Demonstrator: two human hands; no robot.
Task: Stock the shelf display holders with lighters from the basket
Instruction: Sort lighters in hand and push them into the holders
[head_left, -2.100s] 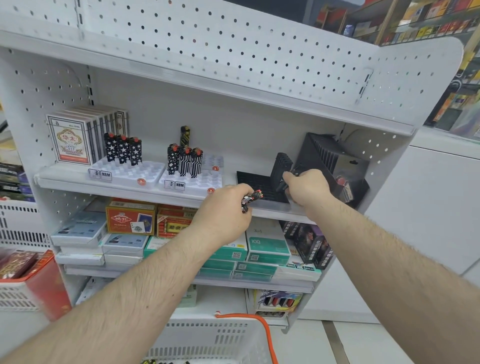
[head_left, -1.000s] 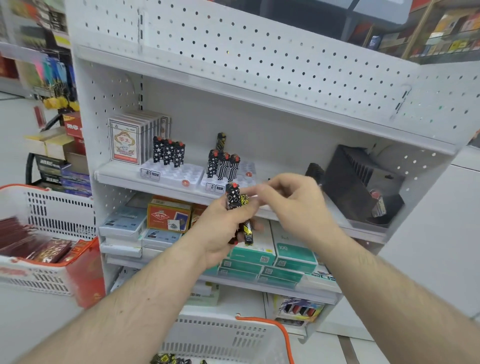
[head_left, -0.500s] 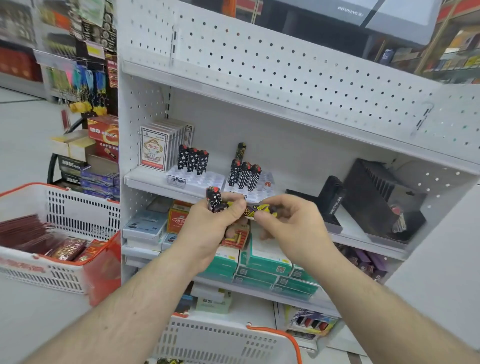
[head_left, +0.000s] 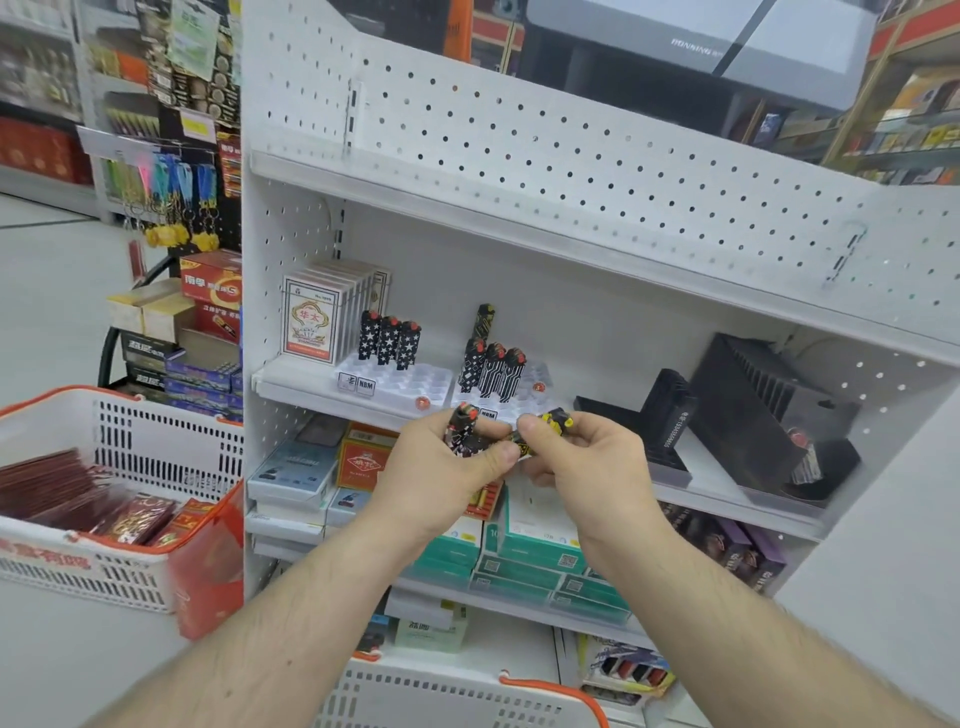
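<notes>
My left hand (head_left: 441, 470) grips a small bunch of black patterned lighters (head_left: 461, 427) with red tops, just in front of the middle shelf. My right hand (head_left: 584, 465) pinches a black and yellow lighter (head_left: 545, 425) that lies sideways between both hands. On the shelf behind stand two white display holders: the left holder (head_left: 415, 382) carries three star-patterned lighters (head_left: 389, 338), the right holder (head_left: 530, 389) carries several black and white lighters (head_left: 491, 366). The white basket (head_left: 441, 696) with orange handle sits at the bottom edge; its contents are hidden.
Card packs (head_left: 317, 319) stand left of the holders. Black display racks (head_left: 748, 410) fill the shelf's right side. Boxed goods (head_left: 524, 551) line the lower shelf. A second white and red basket (head_left: 119, 499) of red packets sits at the left.
My right hand left the black rack and came to my left hand, then took hold of the black and yellow lighter. My view swung left, bringing the left basket into sight.
</notes>
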